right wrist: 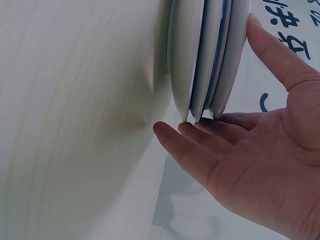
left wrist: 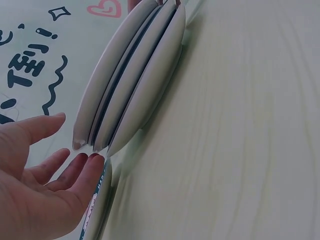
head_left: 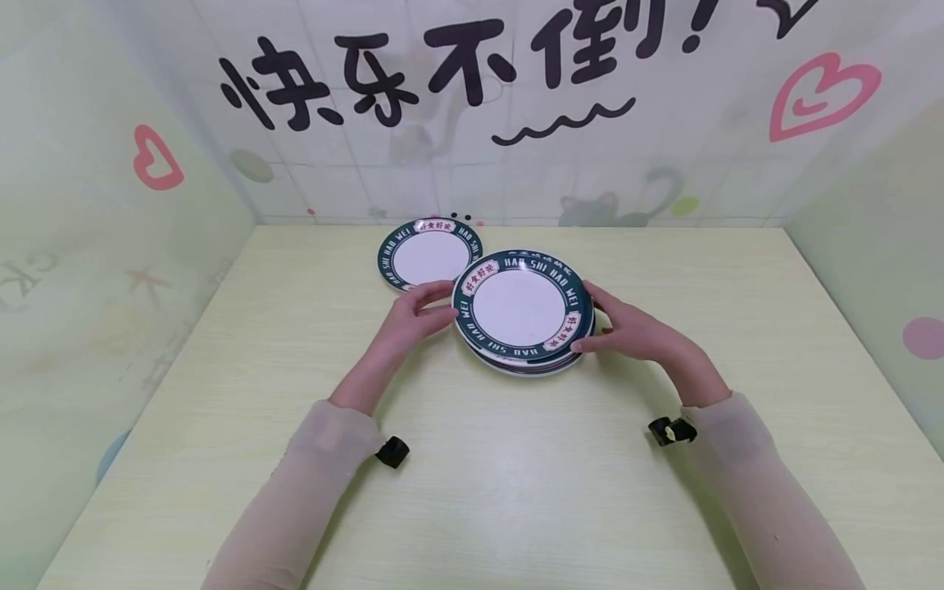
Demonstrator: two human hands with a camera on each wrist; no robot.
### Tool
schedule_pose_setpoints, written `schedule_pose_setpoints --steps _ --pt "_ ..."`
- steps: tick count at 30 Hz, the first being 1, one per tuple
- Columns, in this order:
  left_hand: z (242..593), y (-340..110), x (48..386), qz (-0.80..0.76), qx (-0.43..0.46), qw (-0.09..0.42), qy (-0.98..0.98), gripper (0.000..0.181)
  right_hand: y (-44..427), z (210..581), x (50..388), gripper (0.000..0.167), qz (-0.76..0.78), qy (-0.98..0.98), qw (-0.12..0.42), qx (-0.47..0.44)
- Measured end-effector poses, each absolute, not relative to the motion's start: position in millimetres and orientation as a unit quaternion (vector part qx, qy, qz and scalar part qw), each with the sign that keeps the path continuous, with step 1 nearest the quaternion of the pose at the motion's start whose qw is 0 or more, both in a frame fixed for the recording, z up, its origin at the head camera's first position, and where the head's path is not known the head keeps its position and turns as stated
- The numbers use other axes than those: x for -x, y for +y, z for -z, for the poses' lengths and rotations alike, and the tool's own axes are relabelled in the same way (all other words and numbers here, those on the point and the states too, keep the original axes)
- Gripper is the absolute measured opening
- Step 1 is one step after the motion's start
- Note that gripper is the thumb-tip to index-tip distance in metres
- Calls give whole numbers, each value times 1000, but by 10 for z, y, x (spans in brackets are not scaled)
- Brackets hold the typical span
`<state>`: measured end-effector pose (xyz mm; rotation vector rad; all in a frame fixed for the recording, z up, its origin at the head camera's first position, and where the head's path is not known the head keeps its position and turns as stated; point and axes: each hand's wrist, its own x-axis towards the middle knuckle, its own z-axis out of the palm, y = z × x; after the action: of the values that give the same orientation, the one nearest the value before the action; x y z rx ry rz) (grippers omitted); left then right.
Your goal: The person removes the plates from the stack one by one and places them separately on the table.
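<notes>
A stack of several round plates [head_left: 519, 308], white with green lettered rims, sits near the middle of the table in the head view. The plates lie slightly offset, edges showing in both wrist views. My left hand [head_left: 422, 316] is at the stack's left edge, fingers loosely extended; in the left wrist view its fingertips [left wrist: 95, 159] come close to the rims, contact unclear. On the right side, my right hand [right wrist: 265, 145] touches the rims with extended fingers, its thumb at the top plate's edge. Another matching plate [head_left: 430, 256] lies behind and left, partly covered by the stack.
The pale wooden table [head_left: 472, 492] extends around the plates. Behind it stands a back wall [head_left: 457, 164] with large black characters, and side walls with pink hearts rise at left and right. Black wrist straps [head_left: 392, 452] sit at both cuffs.
</notes>
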<state>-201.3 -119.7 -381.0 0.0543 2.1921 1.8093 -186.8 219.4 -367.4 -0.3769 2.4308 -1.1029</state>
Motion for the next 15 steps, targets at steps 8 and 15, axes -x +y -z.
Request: schedule_pose_setpoints --steps 8,15 --pt "3834 -1133 2043 -616 -20 146 774 59 2199 3679 1869 104 402 877 221 141" --pt "3838 -1092 2074 -604 -22 138 784 61 2199 3674 1869 105 397 880 223 135"
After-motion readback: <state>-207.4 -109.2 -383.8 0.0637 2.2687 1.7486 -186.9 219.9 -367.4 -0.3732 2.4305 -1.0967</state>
